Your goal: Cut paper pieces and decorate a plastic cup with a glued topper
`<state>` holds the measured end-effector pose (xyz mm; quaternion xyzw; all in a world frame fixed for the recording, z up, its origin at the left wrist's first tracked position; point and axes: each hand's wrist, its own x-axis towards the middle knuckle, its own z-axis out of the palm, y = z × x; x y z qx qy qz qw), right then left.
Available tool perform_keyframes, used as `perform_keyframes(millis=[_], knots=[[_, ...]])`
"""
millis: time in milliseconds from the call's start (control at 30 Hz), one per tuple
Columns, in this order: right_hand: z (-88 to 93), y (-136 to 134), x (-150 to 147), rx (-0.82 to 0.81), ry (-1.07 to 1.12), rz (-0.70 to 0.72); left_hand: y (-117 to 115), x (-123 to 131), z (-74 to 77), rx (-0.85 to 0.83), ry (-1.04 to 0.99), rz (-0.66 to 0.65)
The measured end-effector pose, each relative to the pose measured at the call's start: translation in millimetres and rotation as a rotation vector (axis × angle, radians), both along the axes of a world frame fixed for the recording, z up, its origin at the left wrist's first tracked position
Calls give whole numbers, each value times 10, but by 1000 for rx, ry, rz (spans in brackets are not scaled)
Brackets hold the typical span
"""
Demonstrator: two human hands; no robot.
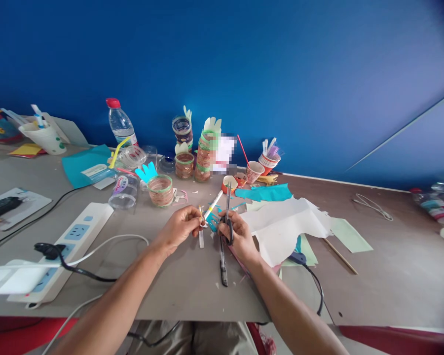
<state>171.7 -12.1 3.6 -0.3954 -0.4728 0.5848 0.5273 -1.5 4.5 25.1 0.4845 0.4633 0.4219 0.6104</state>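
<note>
My left hand point(185, 222) is closed in a pinch on a small white paper piece point(200, 213), partly hidden by the fingers. My right hand point(240, 234) grips a pair of scissors point(228, 201) by its black handles, blades pointing up and away from me. Between the hands, a white and yellow stick point(212, 206) slants near torn blue paper scraps point(211, 223). A white strip point(202, 240) shows just below my left fingers. In front of my right hand lies a black utility knife point(223, 268) on the table.
A wrapped jar with a blue paper flower point(160, 191) and taller wrapped jars point(204, 160) stand behind. A large white sheet point(284, 224) covers the right of the work area. On the left are a power strip point(96, 222), cables and a capped bottle point(120, 123).
</note>
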Motion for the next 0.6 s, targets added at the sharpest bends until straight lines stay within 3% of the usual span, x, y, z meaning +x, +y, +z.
perform_keyframes(millis=[233, 467, 600], knots=[[-8, 2, 1, 2, -51, 1, 30, -31, -48, 53, 99, 19], [-9, 4, 21, 25, -83, -23, 146, -165, -205, 308, 730, 94], [-19, 19, 31, 31, -116, -31, 155, -171, -160, 268, 1004, -89]])
